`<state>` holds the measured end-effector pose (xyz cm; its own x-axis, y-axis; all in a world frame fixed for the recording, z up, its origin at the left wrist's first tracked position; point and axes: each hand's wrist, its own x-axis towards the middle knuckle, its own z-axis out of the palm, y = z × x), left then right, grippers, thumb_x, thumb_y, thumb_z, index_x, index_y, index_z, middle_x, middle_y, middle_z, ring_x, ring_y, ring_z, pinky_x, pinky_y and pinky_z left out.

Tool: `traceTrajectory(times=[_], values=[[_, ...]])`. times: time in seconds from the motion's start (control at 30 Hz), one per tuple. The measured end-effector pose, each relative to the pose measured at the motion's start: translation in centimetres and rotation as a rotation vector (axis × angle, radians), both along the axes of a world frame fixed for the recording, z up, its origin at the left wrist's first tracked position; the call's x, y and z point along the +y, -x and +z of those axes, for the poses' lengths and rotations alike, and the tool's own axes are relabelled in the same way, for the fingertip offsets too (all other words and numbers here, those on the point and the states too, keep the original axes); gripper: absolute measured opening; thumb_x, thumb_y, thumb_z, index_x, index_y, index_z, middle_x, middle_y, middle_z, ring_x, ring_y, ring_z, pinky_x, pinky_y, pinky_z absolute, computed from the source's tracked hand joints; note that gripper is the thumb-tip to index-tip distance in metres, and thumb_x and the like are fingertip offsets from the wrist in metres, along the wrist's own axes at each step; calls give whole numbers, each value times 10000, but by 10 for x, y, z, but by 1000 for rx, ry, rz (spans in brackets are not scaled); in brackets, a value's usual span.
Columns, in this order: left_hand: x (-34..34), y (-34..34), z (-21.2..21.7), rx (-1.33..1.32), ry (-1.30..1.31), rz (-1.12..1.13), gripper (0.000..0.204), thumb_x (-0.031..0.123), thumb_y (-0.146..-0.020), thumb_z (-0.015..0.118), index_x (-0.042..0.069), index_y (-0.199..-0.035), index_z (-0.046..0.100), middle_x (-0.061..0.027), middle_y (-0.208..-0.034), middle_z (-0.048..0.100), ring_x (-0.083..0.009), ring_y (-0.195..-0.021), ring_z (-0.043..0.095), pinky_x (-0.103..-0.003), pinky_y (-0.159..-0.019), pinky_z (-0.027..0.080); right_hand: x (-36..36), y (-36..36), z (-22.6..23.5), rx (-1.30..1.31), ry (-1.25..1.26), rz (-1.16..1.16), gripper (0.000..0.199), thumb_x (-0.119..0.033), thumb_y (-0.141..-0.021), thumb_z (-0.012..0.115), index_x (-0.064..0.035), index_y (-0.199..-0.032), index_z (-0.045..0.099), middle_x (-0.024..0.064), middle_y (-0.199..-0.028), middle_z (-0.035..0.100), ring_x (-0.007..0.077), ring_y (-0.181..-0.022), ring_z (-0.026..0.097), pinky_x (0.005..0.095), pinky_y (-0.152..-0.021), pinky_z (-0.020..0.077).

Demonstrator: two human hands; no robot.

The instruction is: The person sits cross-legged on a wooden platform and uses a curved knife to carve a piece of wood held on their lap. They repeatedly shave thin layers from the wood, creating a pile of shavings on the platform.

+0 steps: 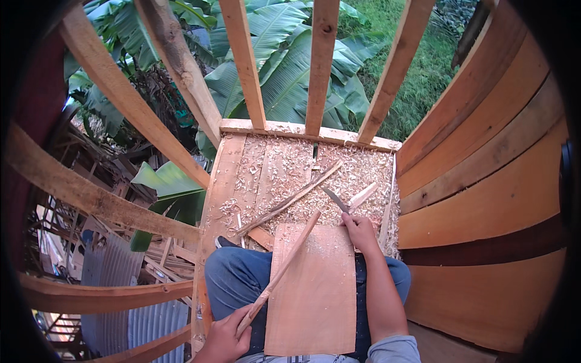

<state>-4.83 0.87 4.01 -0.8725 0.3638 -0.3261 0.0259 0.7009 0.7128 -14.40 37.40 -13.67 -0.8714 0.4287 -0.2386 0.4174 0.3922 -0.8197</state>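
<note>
We saw that the left hand (227, 339) was closed around the near end of a slim wooden stick (279, 272), which slanted across the board (315, 296) on the lap. The right hand (360, 232) gripped a knife (334, 198), its blade pointing away, toward wood shavings (284, 163).

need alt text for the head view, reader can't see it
A person's left hand holds a long wooden stick and the right hand a knife, with a board on their lap. Wood shavings litter the plank floor ahead; broad green leaves show beyond the wooden railing.
</note>
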Motion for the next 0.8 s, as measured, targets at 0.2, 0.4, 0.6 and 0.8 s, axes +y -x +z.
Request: traceTrajectory(times=[0.2, 0.4, 0.6, 0.8], values=[[-17, -2, -12, 27, 28, -97, 469, 113, -816, 634, 74, -1269, 521, -220, -894, 677, -405, -844, 670, -423, -735, 533, 12, -9, 0, -25, -45, 5, 525, -472, -913, 603, 24, -802, 734, 47, -574, 596, 127, -544, 551, 312, -528, 427], [-28, -8, 3, -5, -89, -69, 468, 176, -844, 611, 99, -1293, 501, -253, -870, 664, -441, -826, 650, -472, -715, 513, 27, -29, -10, 94, -83, -8, 578, -492, -926, 583, 48, -769, 718, 19, -491, 505, 98, -386, 447, 288, -382, 343], [-53, -7, 6, -84, -328, -51, 444, 137, -857, 629, 41, -1274, 510, -177, -997, 679, -214, -951, 662, -350, -837, 492, 12, -38, 19, 53, 7, 48, 610, -513, -932, 556, 40, -718, 697, 42, -458, 496, 132, -356, 461, 297, -365, 362], [-54, -10, 2, -371, -558, -69, 613, 159, -884, 667, 15, -1417, 401, -78, -1269, 570, -148, -1143, 533, -322, -963, 442, 10, -47, 29, -5, -31, 36, 635, -556, -893, 573, 39, -724, 717, 132, -596, 630, 200, -580, 611, 342, -607, 481]])
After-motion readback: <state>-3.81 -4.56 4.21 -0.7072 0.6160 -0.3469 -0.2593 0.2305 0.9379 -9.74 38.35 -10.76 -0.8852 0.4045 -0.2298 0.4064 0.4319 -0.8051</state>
